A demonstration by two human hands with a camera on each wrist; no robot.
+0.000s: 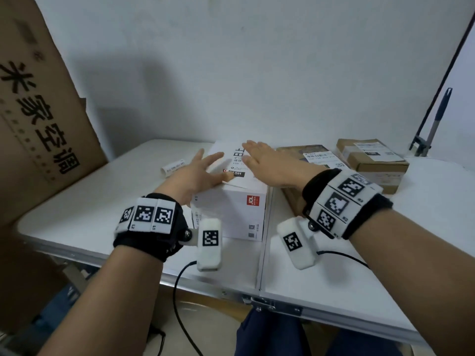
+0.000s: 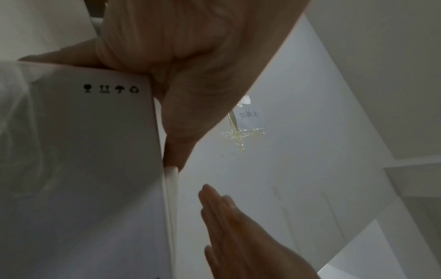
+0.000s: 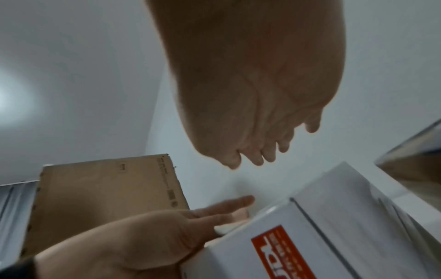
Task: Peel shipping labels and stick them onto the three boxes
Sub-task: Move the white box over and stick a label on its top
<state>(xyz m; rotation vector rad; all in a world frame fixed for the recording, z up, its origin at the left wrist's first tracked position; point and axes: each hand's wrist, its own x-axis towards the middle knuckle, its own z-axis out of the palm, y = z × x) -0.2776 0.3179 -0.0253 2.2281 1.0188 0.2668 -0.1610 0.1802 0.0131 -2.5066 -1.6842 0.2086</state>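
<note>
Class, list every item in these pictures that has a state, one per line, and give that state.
white box: on the table, label on top
label: lying on the white box's top
left hand: fingers spread, resting on the white box
right hand: flat, fingers straight, above the label
middle brown box: labelled
far brown box: labelled
label roll: lying on the table

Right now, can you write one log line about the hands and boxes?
left hand: open, on white cardboard box | right hand: open, flat over its label | two brown cardboard boxes: labelled
</note>
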